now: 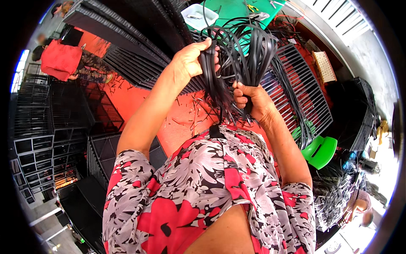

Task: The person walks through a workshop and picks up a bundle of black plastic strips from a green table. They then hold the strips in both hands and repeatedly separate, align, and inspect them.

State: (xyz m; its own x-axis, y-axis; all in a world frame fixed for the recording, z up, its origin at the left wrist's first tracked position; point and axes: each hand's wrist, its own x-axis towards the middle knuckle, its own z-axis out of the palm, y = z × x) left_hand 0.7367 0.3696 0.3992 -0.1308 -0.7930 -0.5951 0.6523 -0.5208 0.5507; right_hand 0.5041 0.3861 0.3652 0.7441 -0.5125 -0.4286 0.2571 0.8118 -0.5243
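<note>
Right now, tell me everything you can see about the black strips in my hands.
The black strips are narrow, flat and slightly glossy, plastic-looking. They're gathered in two bunches, one gripped by your left hand, the other by your right hand. Curved loops spread beyond the hands, partly hiding the green tabletop.

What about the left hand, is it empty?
No, the left hand grips a bundle of flat, glossy black strips.

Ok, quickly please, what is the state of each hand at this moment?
Left hand: closed, holding black strips that hang below it.
Right hand: closed, holding black strips that loop above it.
</note>
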